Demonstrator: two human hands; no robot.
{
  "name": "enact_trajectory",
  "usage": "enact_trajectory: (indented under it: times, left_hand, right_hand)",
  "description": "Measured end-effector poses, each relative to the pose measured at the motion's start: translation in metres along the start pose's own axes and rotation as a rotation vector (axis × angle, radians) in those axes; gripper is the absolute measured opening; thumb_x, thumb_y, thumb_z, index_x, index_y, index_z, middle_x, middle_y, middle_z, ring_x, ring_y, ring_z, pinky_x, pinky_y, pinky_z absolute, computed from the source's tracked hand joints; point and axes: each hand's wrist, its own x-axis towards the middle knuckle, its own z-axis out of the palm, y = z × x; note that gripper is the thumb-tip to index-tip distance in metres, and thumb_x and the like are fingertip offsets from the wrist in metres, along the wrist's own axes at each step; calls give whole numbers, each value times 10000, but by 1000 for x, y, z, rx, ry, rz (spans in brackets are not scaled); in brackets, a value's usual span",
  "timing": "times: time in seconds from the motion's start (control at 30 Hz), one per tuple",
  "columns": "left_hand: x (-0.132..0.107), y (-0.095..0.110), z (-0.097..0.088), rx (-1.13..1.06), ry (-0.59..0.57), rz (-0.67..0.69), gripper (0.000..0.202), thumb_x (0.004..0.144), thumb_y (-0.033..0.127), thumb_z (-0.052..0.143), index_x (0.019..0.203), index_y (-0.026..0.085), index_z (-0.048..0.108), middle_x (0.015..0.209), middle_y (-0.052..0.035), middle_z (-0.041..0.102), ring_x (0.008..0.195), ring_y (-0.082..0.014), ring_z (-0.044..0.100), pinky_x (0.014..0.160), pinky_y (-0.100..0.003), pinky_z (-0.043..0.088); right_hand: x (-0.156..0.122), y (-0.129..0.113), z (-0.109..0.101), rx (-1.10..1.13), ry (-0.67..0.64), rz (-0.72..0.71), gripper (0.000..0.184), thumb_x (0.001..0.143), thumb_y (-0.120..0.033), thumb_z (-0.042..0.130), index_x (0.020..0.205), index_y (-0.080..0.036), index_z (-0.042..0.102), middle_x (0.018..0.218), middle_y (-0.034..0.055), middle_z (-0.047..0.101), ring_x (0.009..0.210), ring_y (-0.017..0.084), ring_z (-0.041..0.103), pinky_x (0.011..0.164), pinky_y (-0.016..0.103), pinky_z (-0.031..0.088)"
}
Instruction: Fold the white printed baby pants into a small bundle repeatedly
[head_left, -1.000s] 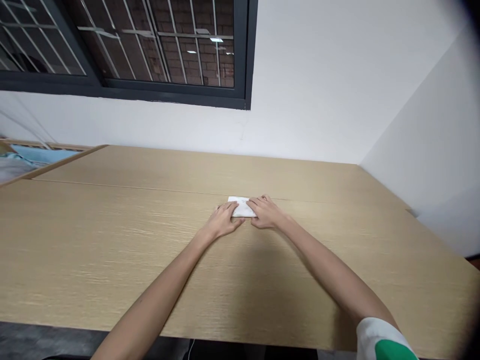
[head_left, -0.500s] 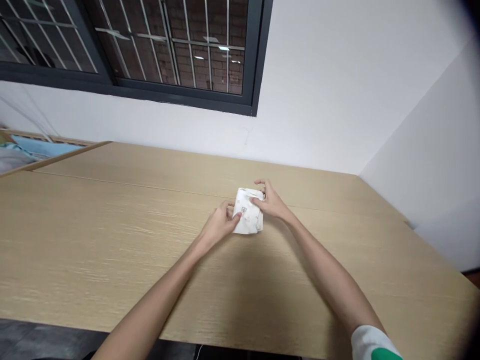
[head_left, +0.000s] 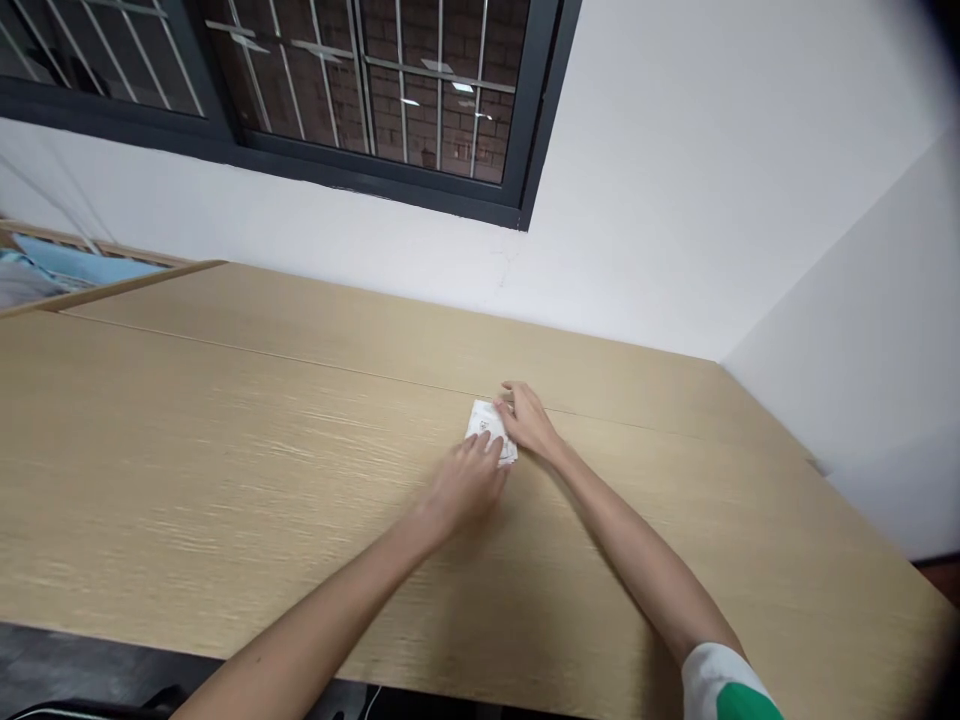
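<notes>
A small folded white cloth (head_left: 486, 423) with a faint print lies flat on the light wooden table (head_left: 225, 440), near its middle. My left hand (head_left: 469, 480) rests palm down on the cloth's near edge, fingers stretched out over it. My right hand (head_left: 527, 420) lies on the cloth's right side with its fingers flat and pressed on the fabric. Both hands cover much of the cloth.
A white wall runs behind the table, with a dark-framed barred window (head_left: 375, 90) above. A side wall (head_left: 862, 330) closes the right end. At far left a second wooden surface carries light blue fabric (head_left: 67, 268). The table's near edge is at the bottom.
A second ago the cloth lay flat under both hands; half a second ago both hands lifted it. Now it is back down and smaller, with both hands pressed flat on it.
</notes>
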Motion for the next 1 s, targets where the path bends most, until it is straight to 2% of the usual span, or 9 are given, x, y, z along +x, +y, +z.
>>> enact_trajectory:
  times: [0.07, 0.17, 0.27, 0.37, 0.5, 0.67, 0.77, 0.87, 1.0]
  left_hand:
    - [-6, 9, 12, 17, 0, 45, 445, 963, 318, 506, 1358, 131, 589, 1399, -248, 593, 1312, -385, 554, 1074, -556, 444]
    - [-11, 15, 27, 52, -22, 69, 489, 949, 301, 518, 1381, 91, 606, 1399, -289, 590, 1366, -436, 509, 1117, -621, 376]
    - [-12, 15, 31, 90, -61, 61, 509, 983, 331, 474, 1383, 47, 609, 1361, -307, 614, 1339, -437, 541, 1127, -601, 367]
    - [-12, 14, 29, 86, -68, 28, 584, 969, 370, 499, 1400, -19, 566, 1408, -349, 555, 1369, -452, 505, 1130, -582, 368]
    - [-11, 15, 29, 68, -54, 18, 564, 945, 363, 538, 1406, 40, 561, 1463, -320, 521, 1390, -448, 480, 1122, -583, 376]
    - [-6, 15, 17, 81, -68, 24, 523, 957, 327, 534, 1405, 58, 554, 1443, -297, 547, 1343, -425, 529, 1082, -545, 423]
    - [3, 2, -2, -35, -126, -38, 354, 1004, 354, 467, 1214, 163, 678, 1237, -187, 704, 1138, -324, 667, 953, -421, 495]
    - [14, -19, -18, -100, -107, -190, 325, 1030, 371, 417, 1027, 215, 702, 1061, -102, 754, 997, -249, 696, 884, -345, 483]
    - [20, -39, -17, -24, -30, -374, 340, 1003, 391, 458, 1018, 132, 678, 1075, -202, 726, 1091, -343, 657, 952, -443, 438]
  right_hand:
    - [-10, -13, -3, 26, -89, -174, 468, 1079, -414, 355, 1440, -157, 504, 1487, 161, 542, 1409, 238, 458, 1194, 427, 339]
    - [-25, -27, -3, 88, -331, -349, 532, 1108, -441, 236, 1519, -205, 476, 1590, 84, 463, 1498, 198, 358, 1250, 420, 270]
    - [-34, -26, -1, 76, -485, -366, 541, 1115, -400, 172, 1553, -244, 449, 1624, 42, 410, 1535, 194, 292, 1262, 454, 243]
    - [-33, -14, 1, -7, -530, -346, 548, 1115, -371, 166, 1573, -204, 417, 1647, 74, 351, 1561, 225, 217, 1268, 504, 191]
    - [-27, 6, 2, -117, -488, -329, 566, 1114, -418, 160, 1624, -213, 299, 1690, 63, 238, 1579, 219, 133, 1281, 502, 107]
    - [-27, 25, 6, -219, -368, -220, 614, 1103, -472, 156, 1648, -194, 206, 1704, 89, 192, 1582, 228, 121, 1271, 494, 124]
    - [-30, 31, 9, -228, -298, -125, 642, 1097, -457, 147, 1645, -126, 179, 1693, 143, 223, 1573, 243, 168, 1264, 477, 147]
    - [-33, 34, 11, -225, -222, -60, 663, 1091, -462, 160, 1629, -77, 186, 1668, 192, 276, 1555, 271, 222, 1242, 478, 194]
    - [-36, 30, 10, -239, -117, -81, 590, 1083, -440, 253, 1583, -132, 309, 1607, 191, 380, 1479, 297, 325, 1174, 490, 273]
